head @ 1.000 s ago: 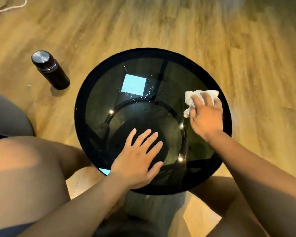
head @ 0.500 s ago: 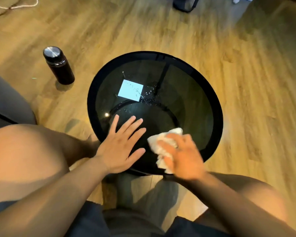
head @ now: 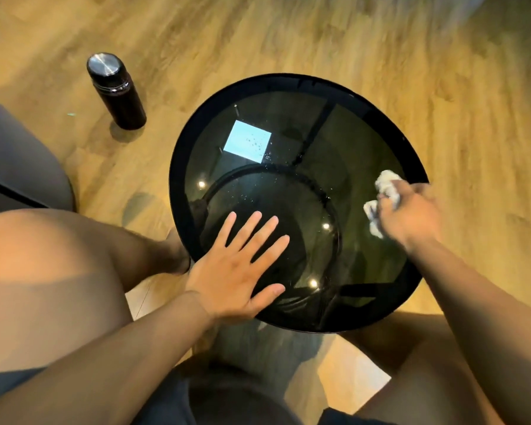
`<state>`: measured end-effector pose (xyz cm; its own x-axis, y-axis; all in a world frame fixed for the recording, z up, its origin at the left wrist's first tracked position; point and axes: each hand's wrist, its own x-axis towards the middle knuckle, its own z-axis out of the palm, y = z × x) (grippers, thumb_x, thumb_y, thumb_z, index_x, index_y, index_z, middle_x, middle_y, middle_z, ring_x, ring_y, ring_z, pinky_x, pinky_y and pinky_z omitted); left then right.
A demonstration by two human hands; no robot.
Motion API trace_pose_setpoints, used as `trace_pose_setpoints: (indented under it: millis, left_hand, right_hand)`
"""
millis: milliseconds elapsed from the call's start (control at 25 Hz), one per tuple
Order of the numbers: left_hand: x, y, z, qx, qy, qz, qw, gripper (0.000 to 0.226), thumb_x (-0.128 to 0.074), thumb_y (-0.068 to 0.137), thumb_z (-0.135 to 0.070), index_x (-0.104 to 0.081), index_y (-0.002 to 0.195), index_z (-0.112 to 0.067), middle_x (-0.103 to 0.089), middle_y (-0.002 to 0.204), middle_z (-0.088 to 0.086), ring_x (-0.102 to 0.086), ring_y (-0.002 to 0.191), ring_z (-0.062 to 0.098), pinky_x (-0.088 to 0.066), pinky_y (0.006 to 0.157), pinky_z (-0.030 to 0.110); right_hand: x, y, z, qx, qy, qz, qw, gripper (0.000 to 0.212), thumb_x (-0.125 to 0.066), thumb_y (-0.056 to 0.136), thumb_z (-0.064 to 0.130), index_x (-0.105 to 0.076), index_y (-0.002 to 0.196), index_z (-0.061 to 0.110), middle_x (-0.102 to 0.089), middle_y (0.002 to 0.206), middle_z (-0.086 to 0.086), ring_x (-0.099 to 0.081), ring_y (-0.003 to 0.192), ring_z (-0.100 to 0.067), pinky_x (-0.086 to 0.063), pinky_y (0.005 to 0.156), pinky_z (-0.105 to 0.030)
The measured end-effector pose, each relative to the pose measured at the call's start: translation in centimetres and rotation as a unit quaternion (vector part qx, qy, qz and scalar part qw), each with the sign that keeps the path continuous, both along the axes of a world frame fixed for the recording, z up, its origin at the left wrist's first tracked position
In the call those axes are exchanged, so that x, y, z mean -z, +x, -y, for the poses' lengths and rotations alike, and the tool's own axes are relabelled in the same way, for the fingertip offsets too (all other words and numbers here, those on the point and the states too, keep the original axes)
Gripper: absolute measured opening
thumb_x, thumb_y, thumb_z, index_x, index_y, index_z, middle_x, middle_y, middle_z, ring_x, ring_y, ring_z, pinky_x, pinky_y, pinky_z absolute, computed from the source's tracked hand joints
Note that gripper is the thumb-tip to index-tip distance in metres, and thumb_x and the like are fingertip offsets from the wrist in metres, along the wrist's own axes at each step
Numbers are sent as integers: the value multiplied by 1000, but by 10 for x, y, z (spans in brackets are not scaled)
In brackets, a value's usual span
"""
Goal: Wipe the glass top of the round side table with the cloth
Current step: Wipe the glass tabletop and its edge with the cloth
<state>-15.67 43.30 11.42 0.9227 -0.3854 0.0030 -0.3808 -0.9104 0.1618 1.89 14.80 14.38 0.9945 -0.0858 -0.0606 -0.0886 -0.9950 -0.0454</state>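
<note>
Left hand (head: pixel 238 273) flat, palm down, fingers spread and pointing toward one o'clock, forearm running back to seven o'clock. Right hand (head: pixel 411 213) at three o'clock, motion-blurred, fingers apparently curled over the crumpled white cloth (head: pixel 383 197), forearm trailing to five o'clock. Bare knees at either side.

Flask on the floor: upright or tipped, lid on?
Upright. The flask stands on its base on the floor, silver lid on top.
</note>
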Motion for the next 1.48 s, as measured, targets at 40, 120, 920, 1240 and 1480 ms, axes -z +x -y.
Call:
trace_pose_setpoints:
  millis: [40, 120, 920, 1240, 1480]
  left_hand:
    - [-1, 0, 0, 0, 0, 1, 1000, 74, -27, 96, -63, -22, 155, -19, -18, 164, 13, -11, 151, 35, -14, 118, 62]
    - [-1, -1, 0, -2, -4, 3, 1000, 72, -22, 98, -60, -19, 156, -17, -18, 164, 14, -11, 151, 35, -14, 118, 61]
    - [2, -1, 0, -28, -43, 23, 998, 68, -35, 96, -56, -35, 149, -14, -27, 160, 18, -21, 149, 37, -18, 116, 62]
    - [2, -2, -1, -26, -46, 11, 999, 70, -30, 96, -57, -29, 152, -15, -26, 160, 17, -19, 149, 37, -18, 117, 62]
    - [-7, -5, -1, -77, -120, 39, 989, 61, -16, 99, -49, -36, 144, -13, -31, 158, 16, -22, 149, 31, -9, 118, 63]
  right_hand:
    - [2, -23, -13, -29, 8, 13, 999, 38, -40, 86, 43, -57, 118, 34, -55, 121, -12, -53, 103, -37, -43, 83, -39]
    - [0, -84, -60, -112, 37, 57, 991, 37, -48, 85, 42, -61, 117, 31, -56, 119, -9, -51, 98, -39, -46, 79, -40]
    - [-18, 84, 17, 24, -88, -51, 995, 34, -54, 81, 20, -60, 114, 15, -61, 111, -17, -59, 104, -38, -48, 81, -36]
    - [-9, -46, -77, -125, -1, 37, 991, 32, -55, 82, 34, -62, 111, 22, -57, 113, -14, -59, 96, -37, -48, 72, -37]
    - [-18, -188, -124, -301, 112, -69, 944, 43, -45, 81, 49, -57, 119, 34, -52, 115, 2, -51, 104, -20, -49, 71, -31]
